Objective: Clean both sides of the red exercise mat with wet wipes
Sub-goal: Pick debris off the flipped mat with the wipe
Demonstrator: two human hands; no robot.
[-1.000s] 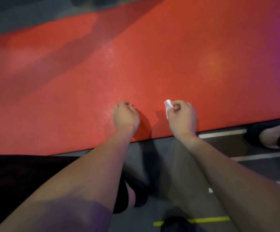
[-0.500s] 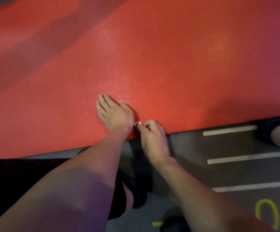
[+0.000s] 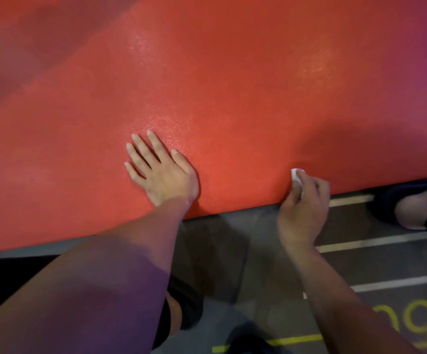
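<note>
Left hand [image 3: 162,172]: flat, palm down, fingers straight and spread, pressing on the mat [image 3: 232,98] near its front edge. It holds nothing. Right hand [image 3: 303,200]: fingers curled, pinching a small white wipe [image 3: 296,176] against the mat at the front edge, well to the right of the left hand. The mat is red and fills the upper view, lying on a grey floor [image 3: 232,238] marked with white lines [image 3: 376,241] and yellow markings [image 3: 409,325]. A foot [image 3: 417,210] is at the right edge.
</note>
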